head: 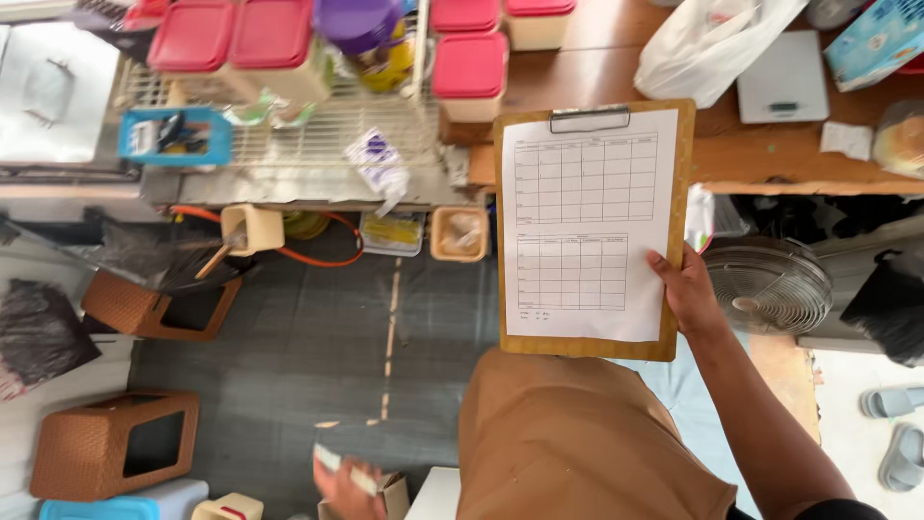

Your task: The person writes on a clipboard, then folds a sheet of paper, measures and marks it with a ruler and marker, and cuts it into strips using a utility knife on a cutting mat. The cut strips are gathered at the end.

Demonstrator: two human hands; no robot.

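1. The right hand [685, 289] is closed on the right edge of a wooden clipboard [589, 349]; the thumb is laid over the front of the board, and the other fingers are hidden behind it.
2. Just left of the thumb, a white sheet with two printed grids [582, 217] is held under the metal clip [589, 117] at the top of the board. Nearly all the grid cells appear unfilled; a few small marks are seen in the upper grid and below the lower one, too small to make out. No pen is seen in either hand, so the sheet is judged to be barely started.
3. The right forearm is raised from the lower right corner and the board is held upright and facing the camera, above the brown apron [577, 443].
4. The left hand [342, 477] is lowered far below and to the left of the board, blurred, over a small cardboard box [393, 493]. Something pale is seen at its fingers; whether it is gripped cannot be told.
5. Beyond the board, red-lidded containers [469, 65] are stood on a wire rack [318, 135], and a fan [767, 284] lies just right of the holding hand.
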